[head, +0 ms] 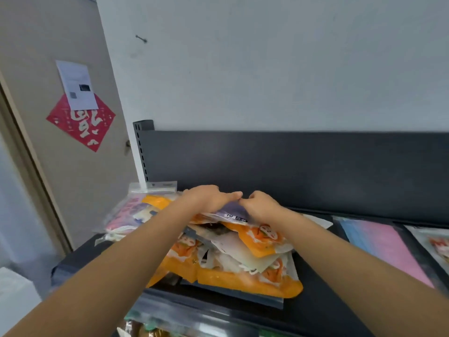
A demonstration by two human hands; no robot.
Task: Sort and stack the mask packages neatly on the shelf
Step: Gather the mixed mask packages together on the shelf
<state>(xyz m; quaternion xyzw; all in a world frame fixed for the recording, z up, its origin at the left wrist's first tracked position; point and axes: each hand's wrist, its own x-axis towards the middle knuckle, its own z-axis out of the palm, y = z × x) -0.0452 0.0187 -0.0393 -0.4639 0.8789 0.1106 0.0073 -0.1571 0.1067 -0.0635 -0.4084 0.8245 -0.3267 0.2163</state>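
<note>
While atop the pile point(255, 263), left hand point(209, 199) and right hand point(263, 205), both pinch-tight on one purple package point(232, 211).

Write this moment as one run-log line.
left hand: grips purple package | right hand: grips same package | pile: untidy, underneath, on shelf

left hand point(206, 198), right hand point(262, 205): gripping purple package point(232, 211) | atop orange pile point(243, 261) | dark shelf point(311, 317)

Orange mask packages point(243, 259) lie heaped untidily on the dark shelf point(315, 310).
</note>
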